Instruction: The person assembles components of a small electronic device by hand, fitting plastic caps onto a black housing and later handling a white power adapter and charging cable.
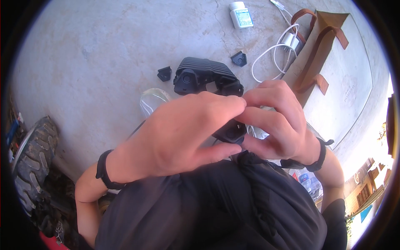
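Observation:
Close to my lap, a black plastic piece [231,132] is pinched between my two hands, much of it hidden by the fingers. My left hand [166,131] grips it from the left, index finger above and thumb below. From the right side my right hand [279,118] closes its thumb and curled fingers on the same piece. The fingertips of both hands meet at its upper edge. Just beyond them lies a black ribbed device [204,68] with angled ends. A small black angular cap [164,73] rests left of it, and a similar cap [239,58] right of it.
Crumpled clear plastic [152,100] lies behind my left hand. Farther off stand a white bottle [241,16] and a white cable [266,52] with a plug. A pale bag [346,71] with brown handles is on the right, a tyre [35,154] on the left.

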`<state>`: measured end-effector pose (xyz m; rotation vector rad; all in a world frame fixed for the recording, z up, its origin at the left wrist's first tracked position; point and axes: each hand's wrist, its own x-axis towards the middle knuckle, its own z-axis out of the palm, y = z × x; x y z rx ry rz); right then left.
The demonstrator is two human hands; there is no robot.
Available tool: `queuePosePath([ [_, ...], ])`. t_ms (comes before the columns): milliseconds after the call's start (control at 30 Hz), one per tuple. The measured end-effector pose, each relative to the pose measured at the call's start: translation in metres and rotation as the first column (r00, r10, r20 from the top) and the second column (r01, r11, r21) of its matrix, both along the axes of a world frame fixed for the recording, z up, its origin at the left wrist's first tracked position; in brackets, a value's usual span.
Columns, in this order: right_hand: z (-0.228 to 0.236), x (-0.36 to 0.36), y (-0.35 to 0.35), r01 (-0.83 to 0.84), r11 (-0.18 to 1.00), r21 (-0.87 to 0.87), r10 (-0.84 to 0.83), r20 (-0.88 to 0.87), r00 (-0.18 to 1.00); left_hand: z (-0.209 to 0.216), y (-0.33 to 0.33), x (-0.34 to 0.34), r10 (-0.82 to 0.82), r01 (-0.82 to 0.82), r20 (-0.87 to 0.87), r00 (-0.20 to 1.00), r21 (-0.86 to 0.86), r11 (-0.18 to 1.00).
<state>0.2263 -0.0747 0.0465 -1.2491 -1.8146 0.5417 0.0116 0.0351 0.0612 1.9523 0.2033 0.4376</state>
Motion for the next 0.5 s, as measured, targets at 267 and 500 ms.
queuePosePath([
  [267, -0.001, 0.007, -0.011, -0.045, 0.998, -0.033, 0.045, 0.021, 0.999, -0.005, 0.000, -0.002, 0.074, -0.073, -0.017, 0.997, 0.080, 0.994],
  [500, -0.009, 0.017, -0.010, -0.010, 0.981, -0.196, 0.042, 0.156, 0.987, -0.007, 0.032, -0.017, 0.218, -0.195, -0.101, 0.971, 0.195, 0.961],
])
